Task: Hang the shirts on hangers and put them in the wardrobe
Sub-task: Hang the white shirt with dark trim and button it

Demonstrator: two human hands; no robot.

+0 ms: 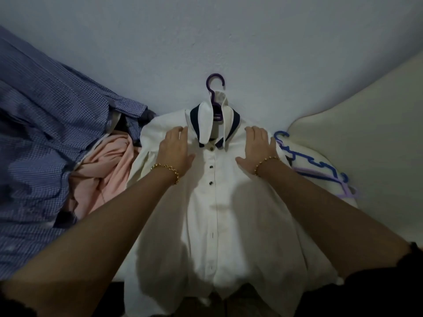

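Under both hands, on the pale blue bed sheet [160, 42], lies a white buttoned shirt with navy-trimmed collar [219, 213], its purple plastic hanger [214, 88] showing its hook beyond the fingertips. The left hand [176, 147] and right hand [257, 148] press flat on its shoulders, fingers straight, gripping nothing. Left of them lie blue checked shirts [45, 110] and a crumpled pink garment [109, 168]; right, a blue plastic hanger [320, 164] on a cream pillow [354, 122].

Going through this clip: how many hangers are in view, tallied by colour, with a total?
Dark purple hanger, inside the white shirt: 1
Blue hanger, on the white cushion: 1
Lilac hanger, on the same cushion: 1
Total: 3
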